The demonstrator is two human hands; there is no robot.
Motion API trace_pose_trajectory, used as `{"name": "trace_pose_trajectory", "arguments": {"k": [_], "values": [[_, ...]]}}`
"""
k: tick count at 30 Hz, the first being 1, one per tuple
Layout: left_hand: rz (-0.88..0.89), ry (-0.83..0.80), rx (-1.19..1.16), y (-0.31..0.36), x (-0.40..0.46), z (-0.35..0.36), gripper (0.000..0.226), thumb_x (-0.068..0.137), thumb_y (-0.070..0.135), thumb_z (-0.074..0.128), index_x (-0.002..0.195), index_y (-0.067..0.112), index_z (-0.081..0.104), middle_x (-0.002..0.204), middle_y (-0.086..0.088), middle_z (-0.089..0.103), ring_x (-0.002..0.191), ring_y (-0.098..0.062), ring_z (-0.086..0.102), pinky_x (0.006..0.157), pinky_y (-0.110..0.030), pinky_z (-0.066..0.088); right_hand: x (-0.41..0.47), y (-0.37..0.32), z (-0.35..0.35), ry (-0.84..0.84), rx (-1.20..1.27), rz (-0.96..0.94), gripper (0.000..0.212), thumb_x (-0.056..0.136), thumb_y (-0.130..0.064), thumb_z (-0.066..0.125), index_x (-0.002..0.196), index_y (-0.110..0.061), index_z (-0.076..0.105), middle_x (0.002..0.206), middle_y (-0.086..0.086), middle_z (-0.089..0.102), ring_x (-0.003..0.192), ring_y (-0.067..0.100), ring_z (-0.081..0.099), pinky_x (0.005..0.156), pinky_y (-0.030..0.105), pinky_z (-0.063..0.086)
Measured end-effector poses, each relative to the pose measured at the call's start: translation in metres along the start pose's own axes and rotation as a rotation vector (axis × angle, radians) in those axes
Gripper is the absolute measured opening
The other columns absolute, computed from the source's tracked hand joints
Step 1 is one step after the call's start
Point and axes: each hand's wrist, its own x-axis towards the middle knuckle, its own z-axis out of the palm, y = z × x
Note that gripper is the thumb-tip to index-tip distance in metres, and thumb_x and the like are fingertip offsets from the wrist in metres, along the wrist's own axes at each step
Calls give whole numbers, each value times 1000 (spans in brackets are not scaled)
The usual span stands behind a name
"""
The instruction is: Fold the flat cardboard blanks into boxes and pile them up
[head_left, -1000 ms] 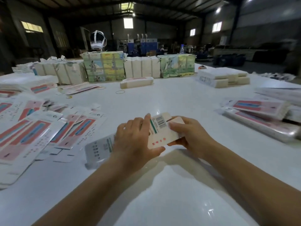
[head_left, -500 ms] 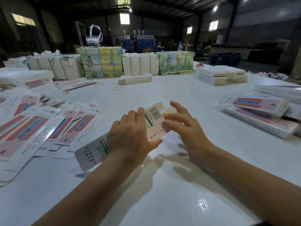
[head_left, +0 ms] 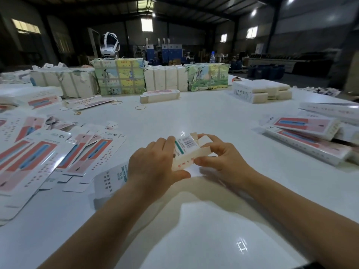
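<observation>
At frame centre my left hand (head_left: 153, 167) grips the half-folded box (head_left: 186, 152) above the worktop (head_left: 204, 220); my right hand (head_left: 223, 160) pinches its end flap. Flat blanks (head_left: 48, 158) lie at left.

We have one view only, a wide-angle head camera, so no second view shares anything with it. It sits above the white table (head_left: 204, 117), facing forward and tilted down. The left hand (head_left: 153, 167) and right hand (head_left: 227, 162) sit nearest, just below frame centre, forearms entering from the bottom edge. Farther off we see bundled stacks (head_left: 165, 80) along the table's far side, then the dim hall. Edges bend with lens distortion.
</observation>
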Motion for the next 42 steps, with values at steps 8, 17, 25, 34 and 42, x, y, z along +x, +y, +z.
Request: {"name": "trace_pose_trajectory", "arguments": {"k": [8,17,25,34,42], "values": [[-18,-30,-54,-15,0,-1,69,64,44,82,120,12,57,95,-5,66,75,-26,63,56,-34,50,-2,-6,1,235,-55,-28,35,81,-2,70,103,-30,67,118,-7,58,103,10,59,72,20,53],[-66,93,175,-8,1,7,79,45,55,85,97,-1,65,70,-12,63,53,-28,59,46,-27,45,-7,-3,23,317,-288,-170,36,89,-5,61,124,-14,61,94,-9,56,80,-3,57,69,14,49],[-29,188,74,3,0,12,74,42,40,93,96,-2,66,83,-15,68,67,-31,65,56,-33,51,-10,-11,22,334,-139,-122,28,90,-2,57,94,-29,65,89,-1,63,67,2,55,57,17,48],[9,255,21,6,-3,15,73,40,33,95,99,-1,66,88,-15,68,74,-31,65,63,-35,53,-9,-8,20,283,-179,-79,32,91,-2,54,117,-20,54,87,2,57,74,8,52,61,15,45],[15,259,14,8,1,22,77,34,33,96,96,-2,67,86,-14,68,72,-30,66,63,-33,51,-11,-10,27,268,-338,-152,25,93,1,46,105,-17,58,97,-6,57,81,-11,52,67,6,41]]}}
